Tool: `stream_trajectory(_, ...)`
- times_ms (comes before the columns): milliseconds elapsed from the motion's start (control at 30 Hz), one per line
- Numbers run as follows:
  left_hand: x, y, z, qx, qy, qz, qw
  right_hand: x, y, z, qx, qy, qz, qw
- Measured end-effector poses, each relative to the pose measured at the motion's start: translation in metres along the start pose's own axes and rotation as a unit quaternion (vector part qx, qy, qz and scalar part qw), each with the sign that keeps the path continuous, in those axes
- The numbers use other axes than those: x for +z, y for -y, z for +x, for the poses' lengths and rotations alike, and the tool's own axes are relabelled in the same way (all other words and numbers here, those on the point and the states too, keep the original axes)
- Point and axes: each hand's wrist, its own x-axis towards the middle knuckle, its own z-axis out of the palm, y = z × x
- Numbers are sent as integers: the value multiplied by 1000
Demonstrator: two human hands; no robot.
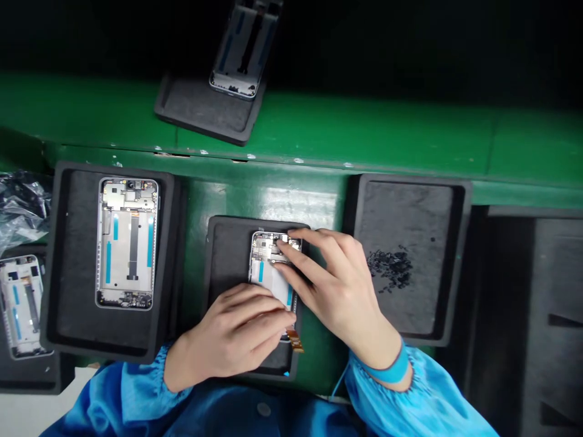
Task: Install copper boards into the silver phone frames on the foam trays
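A phone frame with its circuit board showing (268,276) lies in a dark foam tray (230,243) in front of me. My right hand (337,285) reaches over it from the right. Its fingers are spread, and the fingertips rest on the board at the top end. My left hand (239,331) covers the lower part of the frame, fingers curled and pressed together. Just below those fingertips an orange flex cable (295,341) sticks out past the frame's lower end. What the left fingers pinch is hidden.
To the left, a foam tray (77,255) carries another phone frame (127,243); a further frame (22,306) lies beyond. At right, a tray (410,212) contains many small black pieces (390,268). On the green ledge (364,133), a phone frame (243,48) overlaps a tray (200,109).
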Motion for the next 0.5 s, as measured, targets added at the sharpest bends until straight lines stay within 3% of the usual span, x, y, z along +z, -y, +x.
stream_trajectory(500,-2,0,4,-10,5,-12,1000,4,-4,-3,26,-36,56,997)
